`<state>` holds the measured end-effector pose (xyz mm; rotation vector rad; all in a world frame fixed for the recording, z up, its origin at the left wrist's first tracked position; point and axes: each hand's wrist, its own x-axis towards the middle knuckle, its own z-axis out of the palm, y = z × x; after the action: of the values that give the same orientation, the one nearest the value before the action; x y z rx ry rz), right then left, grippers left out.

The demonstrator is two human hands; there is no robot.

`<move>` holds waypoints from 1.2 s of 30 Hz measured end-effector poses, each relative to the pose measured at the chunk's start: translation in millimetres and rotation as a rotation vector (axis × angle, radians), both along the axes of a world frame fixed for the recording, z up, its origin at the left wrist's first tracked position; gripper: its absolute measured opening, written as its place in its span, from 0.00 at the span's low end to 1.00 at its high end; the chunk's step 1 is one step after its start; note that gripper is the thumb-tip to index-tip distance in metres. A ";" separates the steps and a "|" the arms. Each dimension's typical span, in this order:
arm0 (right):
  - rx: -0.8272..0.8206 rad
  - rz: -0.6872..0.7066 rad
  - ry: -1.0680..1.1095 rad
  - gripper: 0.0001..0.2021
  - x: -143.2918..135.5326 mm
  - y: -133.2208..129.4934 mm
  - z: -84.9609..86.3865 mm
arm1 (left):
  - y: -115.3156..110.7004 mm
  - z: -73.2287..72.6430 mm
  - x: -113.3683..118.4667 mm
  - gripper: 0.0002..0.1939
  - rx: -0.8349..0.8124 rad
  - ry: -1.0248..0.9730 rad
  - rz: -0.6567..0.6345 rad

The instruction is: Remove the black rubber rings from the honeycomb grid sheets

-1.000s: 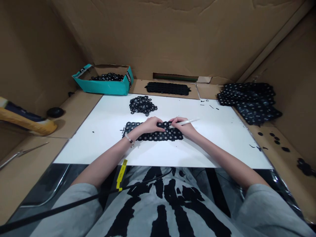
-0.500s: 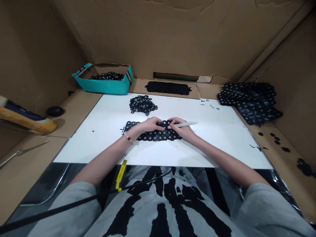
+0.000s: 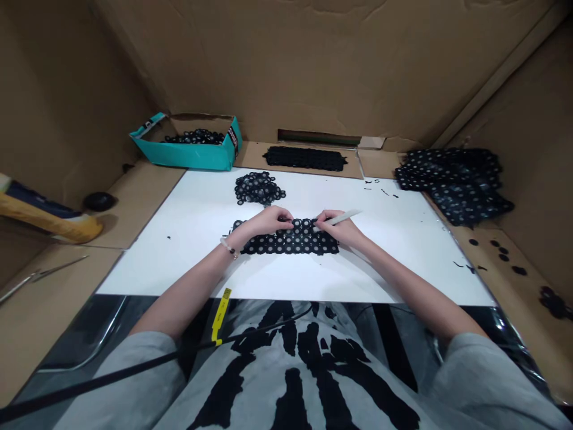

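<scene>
A black strip of joined rings with pale centres (image 3: 290,242) lies on the white board (image 3: 188,239). My left hand (image 3: 271,221) rests over its upper left part, thumb and fingertips pinched at the upper edge; what lies between them is too small to name. In my right hand (image 3: 338,224) is a white pen-like tool (image 3: 345,216), its tip at the strip's upper right part. Just beyond my left hand sits a pile of loose black rings (image 3: 257,188).
A teal box (image 3: 192,156) of rings stands back left, beside a dark folded strip (image 3: 305,159). Black dotted sheets (image 3: 456,179) are heaped at right. Scissors (image 3: 45,274), a black round object (image 3: 99,201) and a yellow-blue package (image 3: 49,212) lie left.
The strip has shifted slightly right. My right hand has moved right with the tool, now tilted more steeply. My left hand has moved slightly up, and the gap between my hands is wider.
</scene>
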<state>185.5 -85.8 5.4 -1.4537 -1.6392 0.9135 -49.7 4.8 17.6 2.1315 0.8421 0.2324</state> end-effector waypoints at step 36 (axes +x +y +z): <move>-0.026 0.015 0.160 0.07 -9.4 -4.2 2.8 | -0.8 15.3 -4.9 0.19 -0.031 0.150 -0.143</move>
<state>176.2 -90.0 8.2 -1.3502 -1.5275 1.0354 -54.5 4.0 32.9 2.1888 0.7689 -0.0149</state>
